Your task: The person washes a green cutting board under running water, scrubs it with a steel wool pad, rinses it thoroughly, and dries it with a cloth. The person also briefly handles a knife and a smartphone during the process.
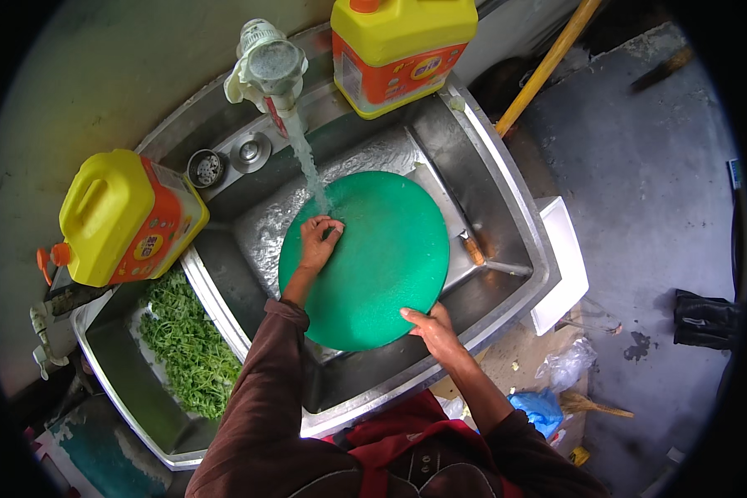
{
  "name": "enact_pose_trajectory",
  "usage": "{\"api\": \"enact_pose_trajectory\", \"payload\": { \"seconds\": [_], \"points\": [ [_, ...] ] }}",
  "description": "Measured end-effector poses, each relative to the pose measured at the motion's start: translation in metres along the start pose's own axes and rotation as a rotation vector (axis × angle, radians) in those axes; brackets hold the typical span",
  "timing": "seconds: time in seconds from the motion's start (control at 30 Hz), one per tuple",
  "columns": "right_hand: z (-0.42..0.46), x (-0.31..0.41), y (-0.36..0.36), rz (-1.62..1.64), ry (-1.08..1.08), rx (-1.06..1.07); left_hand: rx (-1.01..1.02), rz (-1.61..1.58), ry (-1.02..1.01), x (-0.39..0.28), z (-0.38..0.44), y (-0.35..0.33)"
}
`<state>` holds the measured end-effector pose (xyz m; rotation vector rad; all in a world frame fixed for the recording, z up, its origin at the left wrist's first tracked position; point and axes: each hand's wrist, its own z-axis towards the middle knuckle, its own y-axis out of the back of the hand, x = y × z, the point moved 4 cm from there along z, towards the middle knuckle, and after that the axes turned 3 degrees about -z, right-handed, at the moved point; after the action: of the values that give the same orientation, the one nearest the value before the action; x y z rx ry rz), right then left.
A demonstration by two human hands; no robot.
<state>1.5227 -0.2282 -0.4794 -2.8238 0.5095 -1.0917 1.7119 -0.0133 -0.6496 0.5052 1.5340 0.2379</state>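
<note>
A round green plastic cutting board (380, 267) lies tilted over the large steel sink basin (495, 174). My right hand (434, 328) grips its near rim at the lower right, thumb on top. On the board's upper left rests my left hand (320, 239), its fingers curled together; whether they hold something small is hidden. Water runs from the faucet (277, 68) onto the board just beyond those fingers. Partly beneath the board is a wide metal blade (451, 208), and a wooden handle (472, 249) shows by the basin's right corner.
Yellow jugs stand at the sink's back (401, 62) and left (134, 218). Chopped leafy greens (190, 345) fill part of the smaller left basin. A sink strainer (206, 169) sits on the back ledge. Right of the sink are a white container (559, 267), plastic bags (538, 411) and a straw broom (588, 404).
</note>
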Motion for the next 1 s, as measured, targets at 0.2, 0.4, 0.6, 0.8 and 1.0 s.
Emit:
{"api": "enact_pose_trajectory", "payload": {
  "seconds": [0.2,0.4,0.6,0.8,1.0],
  "points": [
    [0.036,0.027,0.023,-0.08,-0.046,0.107,-0.199,0.431,0.396,0.047,-0.025,0.036],
    [0.07,0.05,0.029,-0.142,0.021,-0.018,-0.041,-0.157,1.044,0.071,-0.082,0.066],
    [0.076,0.011,0.05,0.088,0.123,-0.116,-0.439,-0.519,1.066,0.067,-0.128,0.052],
    [0.025,-0.001,0.009,0.416,0.112,-0.079,-0.63,-0.625,1.11,0.0,-0.179,0.045],
    [0.018,-0.057,0.001,0.432,-0.01,-0.17,-0.501,-0.805,1.287,-0.052,-0.212,0.022]
  ]
}}
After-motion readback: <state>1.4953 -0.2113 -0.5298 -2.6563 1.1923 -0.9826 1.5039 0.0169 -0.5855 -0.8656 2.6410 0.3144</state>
